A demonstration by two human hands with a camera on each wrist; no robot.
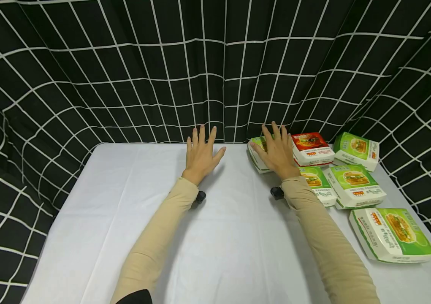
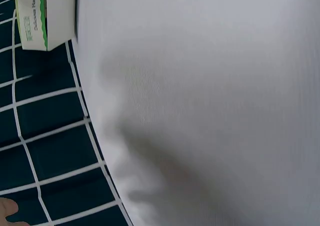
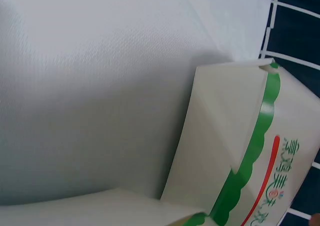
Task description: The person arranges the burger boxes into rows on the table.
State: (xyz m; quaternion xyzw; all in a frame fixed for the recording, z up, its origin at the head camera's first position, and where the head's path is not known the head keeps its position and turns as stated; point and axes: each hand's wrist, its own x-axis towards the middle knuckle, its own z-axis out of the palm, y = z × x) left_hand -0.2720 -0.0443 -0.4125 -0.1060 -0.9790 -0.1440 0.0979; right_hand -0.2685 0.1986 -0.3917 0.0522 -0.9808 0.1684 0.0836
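Observation:
My left hand hovers over the far middle of the white table, fingers straight and spread, holding nothing. A bit of its fingers shows at the lower left corner of the left wrist view. Farther right, my right hand stretches out with fingers spread. In the head view it overlaps a green and white hamburger box at the table's back edge, hiding part of it. The right wrist view shows that box's white side with a green scalloped band, close below the hand.
A red and white hamburger box sits right of my right hand. More green ones stand along the right side: one at the back corner, two in the middle, one nearer the front. A black curtain with white grid lines surrounds the table.

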